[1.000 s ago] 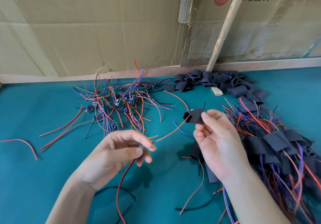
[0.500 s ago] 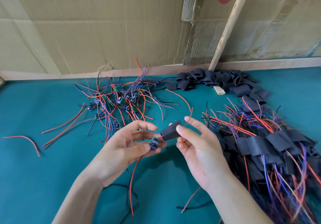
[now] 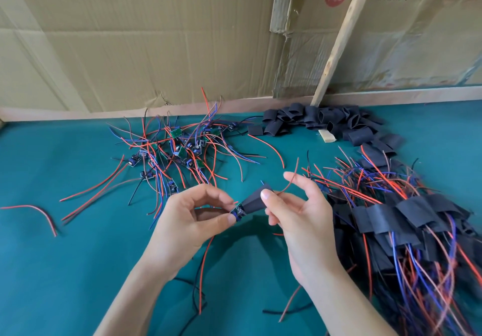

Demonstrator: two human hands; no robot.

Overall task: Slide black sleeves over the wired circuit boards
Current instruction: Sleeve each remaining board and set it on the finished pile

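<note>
My left hand (image 3: 193, 221) pinches a small wired circuit board (image 3: 238, 211) between thumb and fingers above the green table. My right hand (image 3: 297, 218) pinches a black sleeve (image 3: 254, 200) whose open end sits over the board's far end. A red wire comes out of the sleeve's top beside my right fingers; red and black wires hang below my left hand. Bare wired boards (image 3: 180, 150) lie tangled at the back left. Empty black sleeves (image 3: 323, 121) are heaped at the back. Sleeved boards (image 3: 407, 218) pile up on the right.
A cardboard wall (image 3: 156, 38) stands behind the green table (image 3: 65, 257), with a wooden stick (image 3: 339, 38) leaning on it. A loose red wire (image 3: 39, 211) lies at the far left. A small wooden block (image 3: 326, 136) sits by the sleeve heap.
My hands have come together in front of me. The sleeve, held apart from the board before, now covers the board's far end, and a red wire has passed through it.
</note>
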